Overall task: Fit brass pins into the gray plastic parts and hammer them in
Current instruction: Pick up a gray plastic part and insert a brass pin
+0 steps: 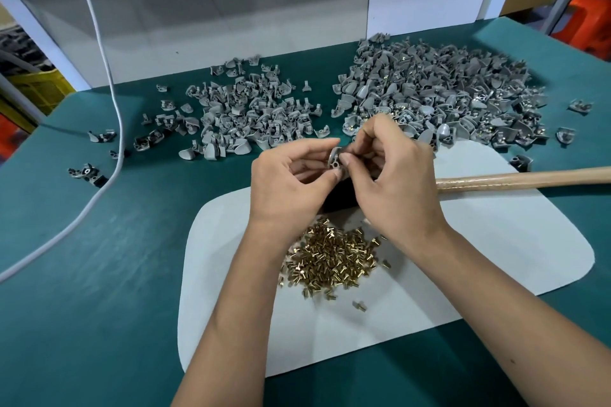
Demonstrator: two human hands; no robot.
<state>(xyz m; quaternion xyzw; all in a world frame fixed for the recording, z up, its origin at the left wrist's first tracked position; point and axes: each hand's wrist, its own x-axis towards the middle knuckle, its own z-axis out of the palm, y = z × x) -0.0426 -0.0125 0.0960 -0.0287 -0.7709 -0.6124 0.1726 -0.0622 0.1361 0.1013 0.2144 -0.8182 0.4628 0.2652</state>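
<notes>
My left hand (291,182) pinches a gray plastic part (335,158) between thumb and forefinger, above the white mat (496,241). My right hand (393,175) meets it from the right, its fingertips curled against the same part; whether they hold a pin is hidden. A heap of brass pins (334,258) lies on the mat just below my wrists. The hammer lies behind my hands, its wooden handle (522,177) pointing right and its dark head (337,196) mostly covered by them.
One pile of gray parts (244,112) sits at the back left, a larger pile with brass showing (439,96) at the back right. A white cable (112,102) runs down the green table (99,274) on the left. A white panel (231,20) stands behind.
</notes>
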